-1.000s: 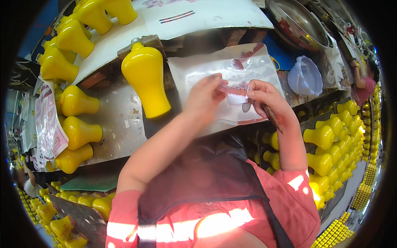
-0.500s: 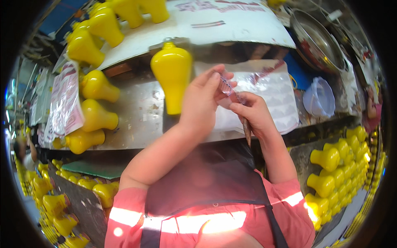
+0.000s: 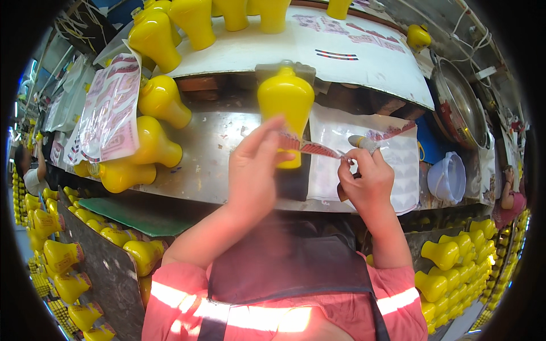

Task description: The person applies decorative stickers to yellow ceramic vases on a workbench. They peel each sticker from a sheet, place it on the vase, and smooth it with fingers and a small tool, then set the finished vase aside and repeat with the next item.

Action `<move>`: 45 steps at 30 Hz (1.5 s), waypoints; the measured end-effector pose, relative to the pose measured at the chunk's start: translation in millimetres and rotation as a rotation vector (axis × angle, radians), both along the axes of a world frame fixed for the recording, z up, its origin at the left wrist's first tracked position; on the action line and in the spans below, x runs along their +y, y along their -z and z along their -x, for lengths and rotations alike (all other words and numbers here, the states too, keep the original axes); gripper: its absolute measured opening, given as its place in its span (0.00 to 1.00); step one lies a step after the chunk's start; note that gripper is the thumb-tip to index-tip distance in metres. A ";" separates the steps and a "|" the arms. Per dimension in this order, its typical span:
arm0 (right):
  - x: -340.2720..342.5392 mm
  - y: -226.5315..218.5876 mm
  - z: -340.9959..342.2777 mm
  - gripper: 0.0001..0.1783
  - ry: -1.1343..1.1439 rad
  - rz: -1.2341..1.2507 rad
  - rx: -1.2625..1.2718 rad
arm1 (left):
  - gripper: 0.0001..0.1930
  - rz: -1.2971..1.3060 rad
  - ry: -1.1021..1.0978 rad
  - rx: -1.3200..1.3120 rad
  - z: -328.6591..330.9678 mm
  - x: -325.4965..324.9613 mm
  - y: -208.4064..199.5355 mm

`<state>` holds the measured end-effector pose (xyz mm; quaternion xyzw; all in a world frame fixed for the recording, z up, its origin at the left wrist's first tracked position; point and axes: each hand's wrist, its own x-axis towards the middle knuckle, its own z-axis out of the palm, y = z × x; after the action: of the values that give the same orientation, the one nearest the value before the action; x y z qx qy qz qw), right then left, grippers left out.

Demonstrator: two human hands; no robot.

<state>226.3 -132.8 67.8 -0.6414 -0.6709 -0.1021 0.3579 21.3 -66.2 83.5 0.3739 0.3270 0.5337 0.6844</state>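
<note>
The metal table (image 3: 210, 142) runs wide across my view, with a white board (image 3: 284, 48) on the far side and many yellow bottles (image 3: 162, 99) lying on the left. 1 yellow bottle (image 3: 286, 102) stands upright in the middle, and it now sits right behind my hands, where a second ago it was further left and my hands were low over the sheet of stickers (image 3: 392, 165). I think that means the sticker is off its sheet and is being brought up to the bottle. A clear plastic tub (image 3: 449, 177) sits at the right. My left hand (image 3: 253, 170) is raised with the fingers (image 3: 263, 139) close together, and the thumb and first finger pinch the left end of a thin red and white sticker strip (image 3: 313, 149). The strip lies flat between both hands, just in front of the lower part of the standing bottle. My right hand (image 3: 367, 182) is curled up tight and pinches the right end of the strip. It also holds a small tool with a pale tip (image 3: 364, 142) sticking up.
</note>
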 end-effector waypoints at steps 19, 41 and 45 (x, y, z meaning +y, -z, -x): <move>1.6 18.7 18.7 0.11 -0.029 0.037 -0.379 | 0.23 0.125 -0.121 0.256 64.3 7.5 59.7; 53.8 10.9 51.0 0.44 -0.055 0.163 0.091 | 0.40 -0.446 0.074 0.710 28.2 31.5 86.4; 58.0 14.2 44.1 0.49 0.017 0.387 0.361 | 0.40 -0.406 0.100 0.642 29.6 31.0 91.7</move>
<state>182.2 -74.8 53.7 -0.7115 -0.5976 0.1410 0.3418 -8.3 -35.2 -8.3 0.6653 0.3938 0.4092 0.4846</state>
